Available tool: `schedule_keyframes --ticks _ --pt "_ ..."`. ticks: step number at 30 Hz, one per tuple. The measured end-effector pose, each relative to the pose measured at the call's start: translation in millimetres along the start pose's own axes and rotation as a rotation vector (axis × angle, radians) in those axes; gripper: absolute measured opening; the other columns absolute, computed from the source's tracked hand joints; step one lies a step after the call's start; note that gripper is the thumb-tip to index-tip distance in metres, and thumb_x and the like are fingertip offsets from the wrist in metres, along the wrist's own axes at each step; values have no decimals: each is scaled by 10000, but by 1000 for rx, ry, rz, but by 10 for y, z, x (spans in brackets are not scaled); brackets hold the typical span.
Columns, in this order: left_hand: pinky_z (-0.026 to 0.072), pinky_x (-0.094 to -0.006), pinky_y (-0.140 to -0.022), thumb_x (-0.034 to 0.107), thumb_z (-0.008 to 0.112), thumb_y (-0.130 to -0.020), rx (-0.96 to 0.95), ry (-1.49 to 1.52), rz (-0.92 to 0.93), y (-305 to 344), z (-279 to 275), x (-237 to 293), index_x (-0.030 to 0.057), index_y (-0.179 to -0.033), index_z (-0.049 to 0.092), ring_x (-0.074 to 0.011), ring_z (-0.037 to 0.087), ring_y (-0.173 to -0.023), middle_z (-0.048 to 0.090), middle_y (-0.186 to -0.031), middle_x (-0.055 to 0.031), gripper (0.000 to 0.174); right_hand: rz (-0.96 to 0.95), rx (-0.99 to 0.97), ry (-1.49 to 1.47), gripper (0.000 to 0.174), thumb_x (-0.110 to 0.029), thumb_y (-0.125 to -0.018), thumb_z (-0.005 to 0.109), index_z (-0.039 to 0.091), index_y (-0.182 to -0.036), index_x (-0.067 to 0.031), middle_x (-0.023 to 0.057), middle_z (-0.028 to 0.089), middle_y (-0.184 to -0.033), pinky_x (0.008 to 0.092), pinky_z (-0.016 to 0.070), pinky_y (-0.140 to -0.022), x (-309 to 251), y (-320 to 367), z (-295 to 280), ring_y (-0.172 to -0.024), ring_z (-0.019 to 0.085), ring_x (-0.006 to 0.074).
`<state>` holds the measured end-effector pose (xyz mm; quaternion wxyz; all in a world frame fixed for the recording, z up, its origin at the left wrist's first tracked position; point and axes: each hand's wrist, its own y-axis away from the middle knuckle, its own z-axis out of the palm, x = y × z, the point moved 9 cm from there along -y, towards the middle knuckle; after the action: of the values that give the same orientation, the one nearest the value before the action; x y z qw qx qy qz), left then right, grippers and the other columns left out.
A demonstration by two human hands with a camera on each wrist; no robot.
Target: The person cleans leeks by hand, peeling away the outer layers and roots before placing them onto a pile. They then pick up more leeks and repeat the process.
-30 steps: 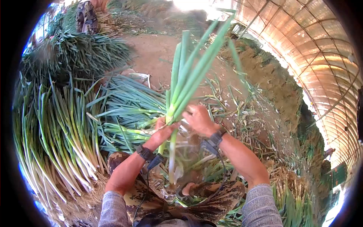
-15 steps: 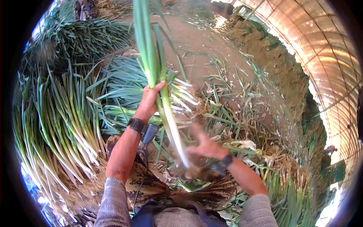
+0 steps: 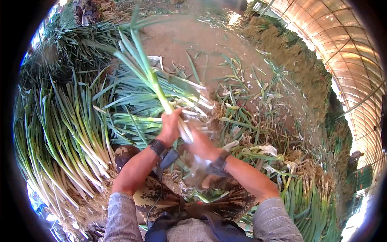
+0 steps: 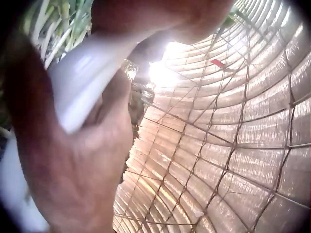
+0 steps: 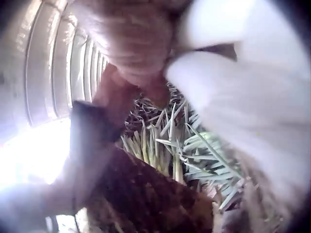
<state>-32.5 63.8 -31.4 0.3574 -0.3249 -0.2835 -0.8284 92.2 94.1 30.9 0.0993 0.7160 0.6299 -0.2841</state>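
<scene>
My left hand [image 3: 171, 126] grips a few green onions [image 3: 161, 94] around their pale stems, leaves slanting up to the left. In the left wrist view its thumb and fingers wrap a white stem [image 4: 82, 73]. The right hand [image 3: 199, 143], blurred, holds the white lower part just below the left one. White stalks [image 5: 233, 82] fill the right side of the right wrist view, close to that hand. The root end is a blur over my lap.
Trimmed green onions [image 3: 133, 97] lie in a pile ahead, with a standing row of untrimmed ones [image 3: 68, 137] at left. Loose leaf scraps [image 3: 242, 109] litter the ground to the right. A rooted bundle [image 3: 306, 197] lies near my right side. Another person's legs [image 3: 85, 12] show at far left.
The right hand, spread apart from the stalks half a second ago, is now on their white part beside the left hand. The left hand has come lower and the leaves lean further left.
</scene>
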Motion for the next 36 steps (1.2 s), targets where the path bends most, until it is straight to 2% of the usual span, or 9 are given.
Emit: schedule_keyframes --ticks 11,14,16,18,20,22,23,29,36 --pt "507 -375 -536 192 529 -953 -28 184 -321 -651 -462 -4 78 -819 489 -196 513 -541 478 -639 -41 181 584 -302 -866 328 -234 -977 521 524 -1172 30 88 598 -782 269 466 -569 -385 750 -92 -687 587 103" --pt "507 -420 -475 134 594 -898 90 182 -215 -754 -760 -130 3 -886 512 -247 550 -523 533 -677 -109 155 490 -352 -726 297 -219 -979 521 543 -1190 -10 86 610 -794 285 459 -609 -398 999 -119 -706 593 147" --pt "523 -445 -493 164 642 -855 241 55 -37 -943 -1232 83 -21 -849 514 -295 570 -534 547 -690 -151 225 -46 -559 -476 297 -197 -967 524 544 -1204 -20 110 619 -788 348 474 -608 -632 1437 -196 -683 607 222" --pt "526 -441 -503 162 650 -846 286 -12 -119 -1116 -1528 148 -4 -794 523 -283 568 -535 546 -687 -140 216 -70 -596 20 314 -191 -931 559 553 -1198 -26 132 633 -843 407 495 -653 -424 1532 -728 -699 620 293" --pt "523 -433 -504 170 662 -842 231 -4 -73 -1158 -1520 -53 6 -771 524 -274 563 -535 544 -681 -130 225 443 -492 257 322 -179 -887 603 565 -1171 -32 151 634 -909 431 510 -690 777 1839 -1222 -767 637 299" --pt "514 -414 -497 202 703 -828 200 -108 64 -847 -1205 248 18 -756 552 -243 562 -534 553 -665 -103 248 149 -306 621 352 -165 -858 648 576 -1174 -28 162 640 -987 405 521 -743 1096 2014 -1492 -852 643 286" --pt "503 -387 -485 216 721 -825 176 -154 165 -914 -1261 172 12 -759 581 -213 573 -532 567 -647 -92 256 399 -194 292 376 -161 -852 660 573 -1188 -15 168 647 -1018 399 518 -767 1232 1963 -1511 -896 643 283" --pt "439 -293 -374 220 688 -895 95 -353 326 95 -389 1648 26 -850 527 -130 531 -470 549 -638 -35 256 556 -349 -91 426 -218 -878 686 589 -1213 26 205 674 -1054 441 517 -829 1317 1624 -465 -969 650 331" --pt "426 -250 -400 367 704 -891 417 -703 808 571 -1551 3690 26 -1063 451 -91 528 -525 525 -680 4 458 219 -540 -53 393 -253 -904 672 593 -1155 38 177 673 -958 423 530 -695 1414 1478 647 -825 678 293"
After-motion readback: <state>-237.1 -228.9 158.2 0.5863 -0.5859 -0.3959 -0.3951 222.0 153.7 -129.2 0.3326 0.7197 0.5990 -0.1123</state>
